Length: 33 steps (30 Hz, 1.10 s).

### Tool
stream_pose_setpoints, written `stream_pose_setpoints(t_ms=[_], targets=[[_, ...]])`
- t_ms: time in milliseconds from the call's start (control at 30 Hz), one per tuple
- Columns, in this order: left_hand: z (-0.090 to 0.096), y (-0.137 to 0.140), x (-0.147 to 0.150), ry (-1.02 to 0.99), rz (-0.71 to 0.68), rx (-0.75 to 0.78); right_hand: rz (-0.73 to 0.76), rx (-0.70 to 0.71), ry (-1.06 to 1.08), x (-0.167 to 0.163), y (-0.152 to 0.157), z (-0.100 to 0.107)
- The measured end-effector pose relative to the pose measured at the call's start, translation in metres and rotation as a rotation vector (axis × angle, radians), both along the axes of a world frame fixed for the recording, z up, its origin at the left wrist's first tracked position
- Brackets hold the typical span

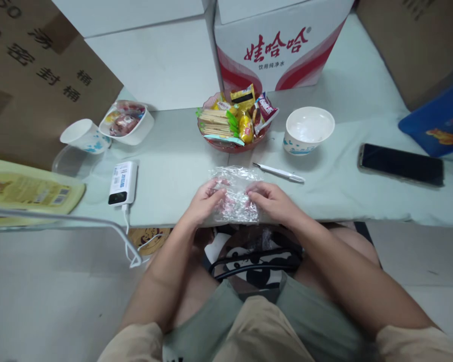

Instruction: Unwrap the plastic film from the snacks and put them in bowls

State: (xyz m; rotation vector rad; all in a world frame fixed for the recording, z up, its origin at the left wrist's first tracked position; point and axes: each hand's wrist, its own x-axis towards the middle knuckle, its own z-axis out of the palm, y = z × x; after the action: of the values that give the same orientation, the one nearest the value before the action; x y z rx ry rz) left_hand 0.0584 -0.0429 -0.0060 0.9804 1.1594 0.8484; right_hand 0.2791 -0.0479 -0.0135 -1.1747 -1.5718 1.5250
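Observation:
A small sheet of clear bubble wrap [238,193] lies at the front edge of the table between my hands. My left hand [207,200] pinches its left side, thumb on top and fingers underneath. At the right side, my right hand [269,198] grips it the same way, fingers closed. Just beyond the sheet, to the right, rests a white pen-like tool [281,173] with a dark tip. Behind the sheet stands a red glass bowl [226,148] filled with wrapped snacks [246,126].
A paper bowl [305,143] and a phone [400,165] are on the right. On the left are a power bank [123,183] with a cable, a tipped paper cup [85,137], a white tub [145,131] and a yellow bottle [66,193]. Cartons [154,65] line the back.

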Motion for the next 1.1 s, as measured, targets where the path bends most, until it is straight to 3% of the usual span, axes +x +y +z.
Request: stream_pose_setpoints(t_ms=[167, 333, 467, 600, 800, 900, 967, 1033, 1100], targets=[[-0.001, 0.000, -0.007, -0.021, 0.049, 0.059, 0.074, 0.050, 0.023, 0.008, 0.001, 0.005], [0.008, 0.002, -0.023, -0.216, -0.110, 0.001, 0.073, -0.139, 0.263, 0.015, 0.005, 0.012], [0.009, 0.006, -0.027, -0.151, -0.155, 0.080, 0.107, -0.079, 0.259, 0.014, 0.008, 0.005], [0.004, 0.005, -0.020, 0.145, -0.123, 0.229, -0.053, 0.043, 0.047, 0.005, 0.005, -0.004], [0.000, 0.007, -0.017, 0.052, -0.027, 0.296, -0.240, -0.015, 0.054, -0.004, 0.005, -0.012], [-0.005, 0.010, -0.020, 0.049, 0.123, 0.389, -0.310, 0.080, 0.018, -0.002, 0.008, -0.007], [-0.008, 0.009, -0.020, 0.141, 0.204, 0.440, -0.355, 0.229, -0.079, 0.000, 0.007, -0.003], [-0.011, 0.005, -0.016, 0.237, 0.168, 0.448, -0.378, 0.450, -0.175, -0.001, 0.002, 0.001], [-0.013, 0.000, -0.008, 0.245, 0.041, 0.454, -0.323, 0.653, -0.214, -0.004, -0.004, 0.002]])
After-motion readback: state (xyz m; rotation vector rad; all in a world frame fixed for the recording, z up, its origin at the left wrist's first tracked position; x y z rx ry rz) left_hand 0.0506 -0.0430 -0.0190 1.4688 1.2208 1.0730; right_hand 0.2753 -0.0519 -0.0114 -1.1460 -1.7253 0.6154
